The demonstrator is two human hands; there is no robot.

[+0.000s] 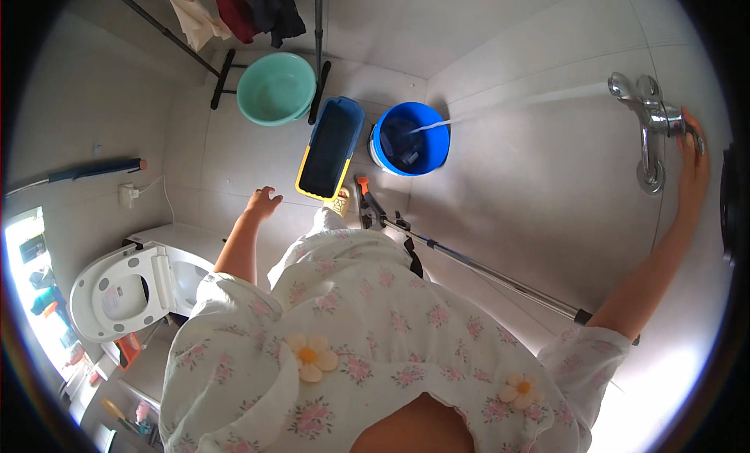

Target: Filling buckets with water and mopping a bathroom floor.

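High on the right wall, my right hand [691, 152] has its fingers around the lever end of a chrome faucet [660, 119]. A thin stream of water [431, 126] arcs left from the faucet into a round blue bucket [428, 150] on the floor. Dark cloth [400, 140] lies in the water inside the bucket. My left hand [266, 203] hangs in the air, fingers loosely curled and apart, with nothing in it. Nearest to it stands a long blue and yellow mop bucket [344, 133] with dark water inside.
A green basin [275, 90] sits at the foot of a drying rack [319, 47] hung with clothes. A mop [461, 258] with a metal pole leans across from the floor to the right. On the left is a toilet [160, 285] with its lid raised, below a wall socket [129, 194].
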